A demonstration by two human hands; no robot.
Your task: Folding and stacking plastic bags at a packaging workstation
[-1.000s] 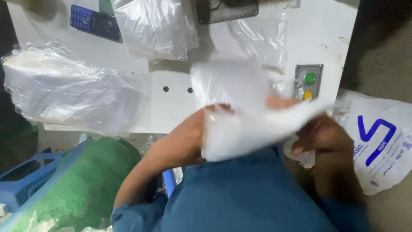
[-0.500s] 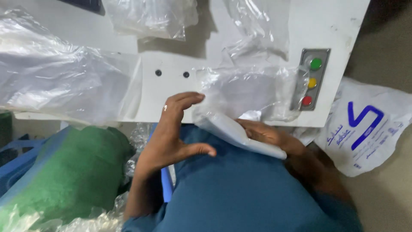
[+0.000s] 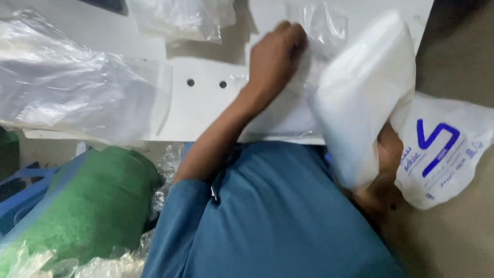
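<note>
My left hand (image 3: 275,54) reaches forward over the white machine top (image 3: 206,103), its fingers curled onto a clear plastic bag (image 3: 321,25) that lies near the far edge. My right hand (image 3: 387,154) is low at the right, mostly hidden, and grips the lower end of a soft white folded piece (image 3: 363,92) held upright. That white piece stands just right of the clear bag and touches it. My blue sleeve and shirt (image 3: 278,216) fill the lower middle.
A heap of clear plastic bags (image 3: 77,87) covers the left of the white top, with more (image 3: 185,18) at the back. A white carrier bag with blue print (image 3: 447,149) lies at the right. A green bundle (image 3: 87,206) sits lower left beside loose plastic.
My left hand moved from lying flat near my body forward to the clear bag. My right hand raised the white piece upright, and it now hides the button panel.
</note>
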